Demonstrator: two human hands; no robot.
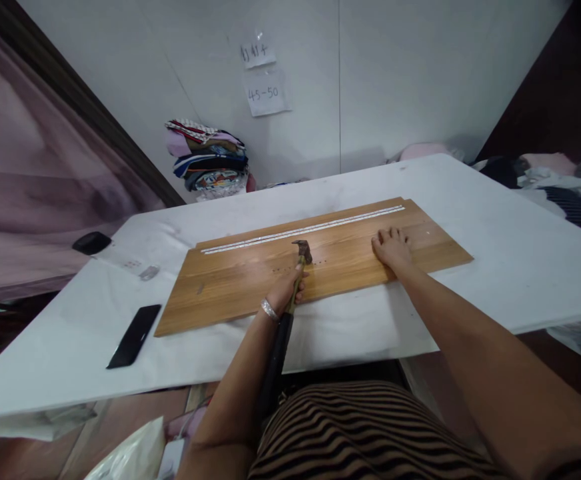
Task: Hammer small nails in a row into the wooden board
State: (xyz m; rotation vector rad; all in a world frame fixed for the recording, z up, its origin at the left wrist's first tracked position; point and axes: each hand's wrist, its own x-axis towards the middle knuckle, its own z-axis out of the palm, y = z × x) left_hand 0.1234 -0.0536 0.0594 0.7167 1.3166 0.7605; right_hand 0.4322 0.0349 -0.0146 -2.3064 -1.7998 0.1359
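Note:
My left hand [285, 288], with a silver bracelet on its wrist, grips a claw hammer [303, 250] by the upper part of its handle. The hammer's head is over the middle of a wooden board [235, 290], and its black grip points back toward my body. Whether the head touches the board I cannot tell. Beside the head runs a row of small dark dots, too small to name. My right hand [393, 248] lies on the board's right half, fingers spread and holding nothing. Two thin whitish strips [300, 231] run lengthwise near the board's far edge.
The board rests on a white-covered table [365, 330]. At the left are a black phone [134, 335], a dark object [91, 243] and a small clear packet [149, 273]. Folded clothes [210, 157] are stacked by the wall; more fabric [565, 180] lies beyond the right edge.

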